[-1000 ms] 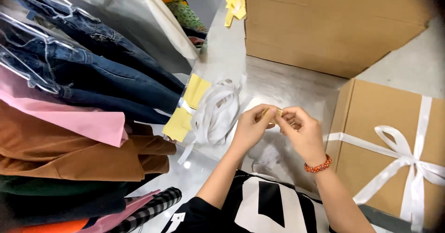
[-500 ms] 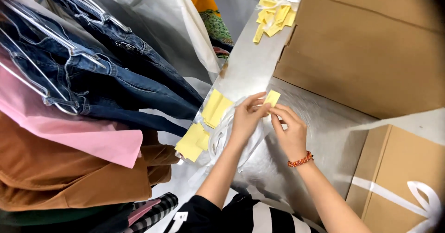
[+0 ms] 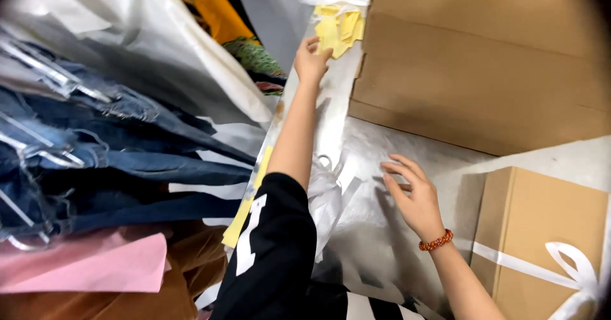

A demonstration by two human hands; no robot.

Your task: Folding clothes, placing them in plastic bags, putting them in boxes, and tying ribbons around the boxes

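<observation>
Now left hand [image 3: 310, 59] at yellow slips [image 3: 340, 30] edge

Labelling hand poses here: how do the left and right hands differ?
The left hand is stretched far forward, fingertips on the pile of yellow paper slips; the right hand stays near, fingers spread over the silvery sheet. The right wrist wears an orange bead bracelet; the left arm has a black sleeve. Both are bare and grip nothing.
</observation>
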